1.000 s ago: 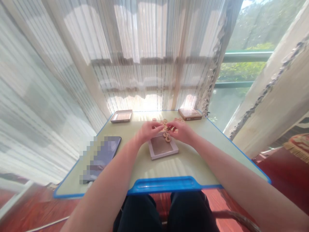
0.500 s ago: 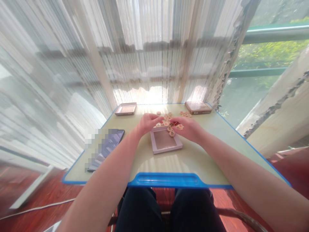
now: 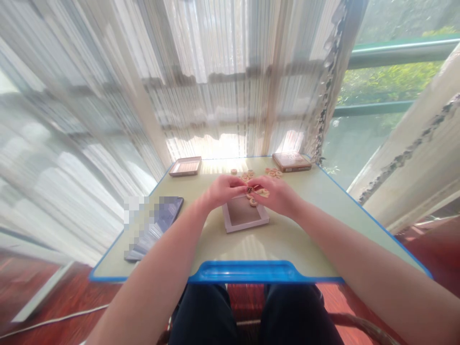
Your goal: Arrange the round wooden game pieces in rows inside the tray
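The right hand [image 3: 276, 192] is clamped on a piece [image 3: 249, 190] at twelve o'clock of the tray [image 3: 247, 226], mid-counter [image 3: 223, 248]; the left hand [image 3: 223, 189] meets it there, though whether it grips cannot be told. Handling this piece appears the step in hand; the next move seems to call for a steady pinch. Loose pieces [image 3: 274, 173] lie toward twelve, a box [image 3: 292, 161] at one, a dark slab [image 3: 168, 211] near nine; a sheer curtain [image 3: 208, 62] hangs beyond.
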Demonstrator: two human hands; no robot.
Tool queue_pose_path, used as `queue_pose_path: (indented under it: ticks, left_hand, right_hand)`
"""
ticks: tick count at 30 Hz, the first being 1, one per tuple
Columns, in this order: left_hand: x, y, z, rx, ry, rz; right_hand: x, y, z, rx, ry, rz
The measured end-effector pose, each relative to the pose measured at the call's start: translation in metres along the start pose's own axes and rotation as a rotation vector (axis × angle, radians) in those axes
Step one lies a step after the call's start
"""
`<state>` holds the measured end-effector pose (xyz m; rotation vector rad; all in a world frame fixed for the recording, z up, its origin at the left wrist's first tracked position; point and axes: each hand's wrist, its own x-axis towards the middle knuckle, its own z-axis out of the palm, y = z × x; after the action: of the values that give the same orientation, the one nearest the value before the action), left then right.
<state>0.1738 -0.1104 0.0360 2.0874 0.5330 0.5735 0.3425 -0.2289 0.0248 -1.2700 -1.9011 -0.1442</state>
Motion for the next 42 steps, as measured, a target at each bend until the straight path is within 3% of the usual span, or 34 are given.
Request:
queue_pose_path:
  ticks: [9, 15, 21, 25, 29, 35, 42]
  left_hand:
    - [-0.001, 0.001, 0.0, -0.06, 0.101, -0.043]
    - [-0.002, 0.005, 0.004, -0.162, 0.051, -0.062]
    - [-0.004, 0.01, 0.004, -0.124, 0.064, -0.066]
    - [-0.004, 0.011, 0.001, -0.01, 0.129, -0.004]
    - [-0.001, 0.002, -0.003, 0.328, 0.257, 0.066]
    - [-0.002, -0.012, -0.005, 0.627, 0.14, 0.084]
    - [-0.001, -0.013, -0.002, 0.617, 0.053, 0.086]
  right_hand:
    - [0.0, 0.003, 0.0, -0.178, 0.1, -0.115]
    - [0.002, 0.0, -0.005, -0.271, 0.079, -0.143]
    - [0.004, 0.0, -0.006, -0.305, 0.071, -0.138]
    - [0.003, 0.003, -0.005, -0.224, 0.131, -0.088]
    - [0.002, 0.013, -0.001, -0.173, 0.086, 0.077]
    - [0.002, 0.028, 0.002, -0.114, -0.011, 0.288]
    - [0.003, 0.014, 0.003, -0.097, -0.155, 0.262]
